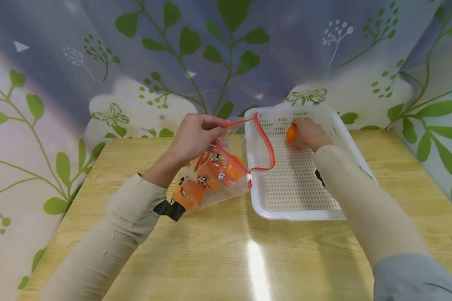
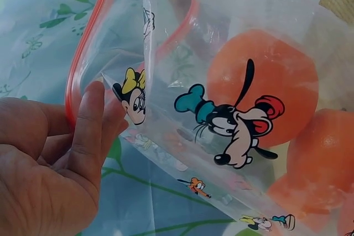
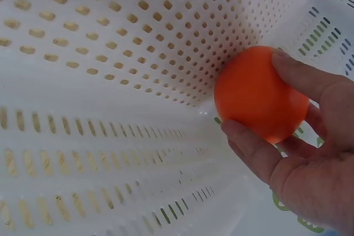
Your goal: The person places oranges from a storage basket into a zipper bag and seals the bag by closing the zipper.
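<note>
My left hand (image 1: 196, 140) pinches the red-edged mouth of a clear zip bag (image 1: 226, 190) printed with cartoon figures. The bag's mouth gapes toward the basket. Inside the bag lie several oranges (image 2: 263, 87), seen through the plastic. My right hand (image 1: 309, 133) reaches into the far part of a white plastic basket (image 1: 263, 207) and grips an orange (image 3: 257, 95). In the right wrist view, thumb and fingers curl round that orange, close to the perforated basket wall (image 3: 110, 136).
Both bag and basket are on a light wooden table (image 1: 211, 255), the bag left of the basket and overlapping its rim in the head view. Behind the table hangs a curtain (image 1: 271, 54) with green leaf prints.
</note>
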